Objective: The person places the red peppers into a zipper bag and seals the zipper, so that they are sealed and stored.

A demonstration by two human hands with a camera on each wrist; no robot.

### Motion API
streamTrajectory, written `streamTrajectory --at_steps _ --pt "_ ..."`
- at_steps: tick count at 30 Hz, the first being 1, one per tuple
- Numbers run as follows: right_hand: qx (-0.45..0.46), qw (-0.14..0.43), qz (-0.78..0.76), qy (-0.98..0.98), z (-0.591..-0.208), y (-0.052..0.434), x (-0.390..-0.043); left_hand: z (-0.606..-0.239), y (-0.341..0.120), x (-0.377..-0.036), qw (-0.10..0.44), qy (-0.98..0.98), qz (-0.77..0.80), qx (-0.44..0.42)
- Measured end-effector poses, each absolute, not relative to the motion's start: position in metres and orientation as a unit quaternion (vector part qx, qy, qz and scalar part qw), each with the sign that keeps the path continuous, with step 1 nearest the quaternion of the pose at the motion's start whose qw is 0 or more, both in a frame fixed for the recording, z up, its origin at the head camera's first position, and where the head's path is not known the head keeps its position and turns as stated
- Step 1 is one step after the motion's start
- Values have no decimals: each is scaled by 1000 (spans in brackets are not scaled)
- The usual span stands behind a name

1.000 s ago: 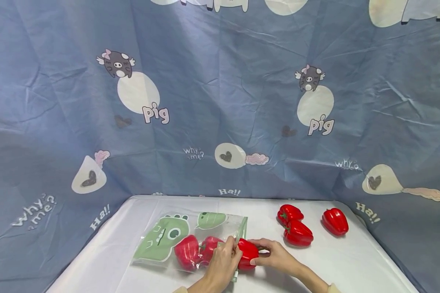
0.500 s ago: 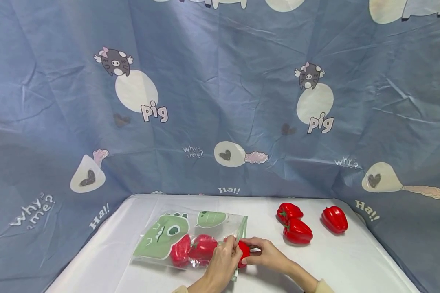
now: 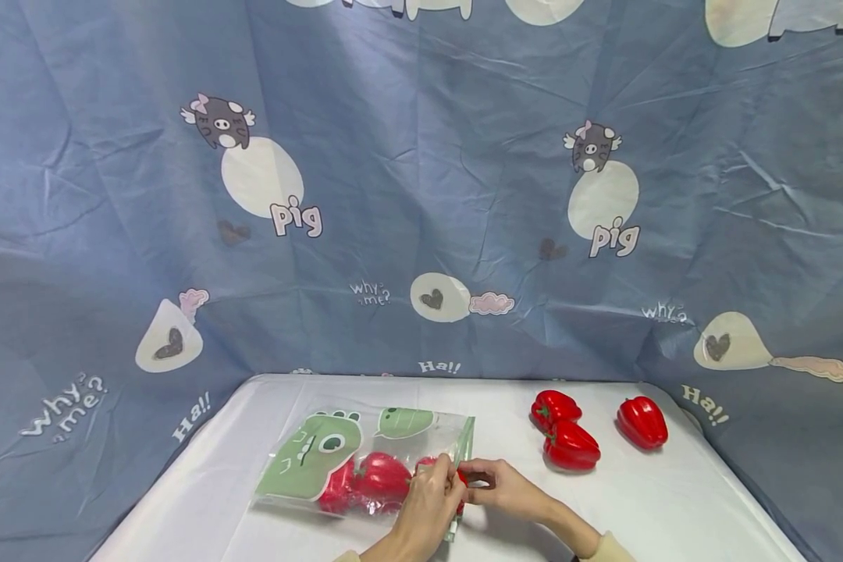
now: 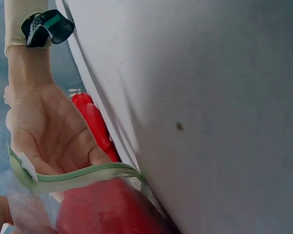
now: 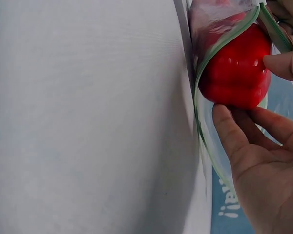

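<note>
A clear zip-top bag (image 3: 407,437) with a green dinosaur print lies flat on the table, its green-edged mouth facing right. My left hand (image 3: 425,499) pinches the mouth and keeps it parted. Two red bell peppers (image 3: 382,476) show through the plastic. Another red bell pepper (image 5: 239,70) sits inside the mouth, its rounded end toward my right hand (image 3: 509,492). Fingertips and thumb of the right hand grip that end in the right wrist view. The left wrist view shows the right palm (image 4: 58,131) behind the green zip edge (image 4: 88,175).
To the right, two red bell peppers (image 3: 569,445) lie touching each other, and another bell pepper (image 3: 642,423) lies farther right. The white table (image 3: 253,398) is backed by a blue printed curtain (image 3: 393,195).
My right hand has moved left, pushing the bell pepper deeper into the bag's mouth. The two peppers inside have shifted left. My left hand has kept its place on the bag.
</note>
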State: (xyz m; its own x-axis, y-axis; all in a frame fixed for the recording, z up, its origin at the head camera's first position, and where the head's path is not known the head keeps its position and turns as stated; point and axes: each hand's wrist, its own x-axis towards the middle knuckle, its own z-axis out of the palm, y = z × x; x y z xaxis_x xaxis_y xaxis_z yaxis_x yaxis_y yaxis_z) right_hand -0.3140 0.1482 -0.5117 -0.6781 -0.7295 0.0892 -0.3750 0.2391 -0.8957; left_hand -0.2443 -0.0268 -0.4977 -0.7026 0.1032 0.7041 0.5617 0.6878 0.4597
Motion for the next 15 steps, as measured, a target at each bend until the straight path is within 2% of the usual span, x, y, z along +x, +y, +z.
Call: streamTrajectory --at_steps 15 --pt "-376 196 -497 757 -519 139 -326 -499 -24 -245 361 -852 -328 -189"
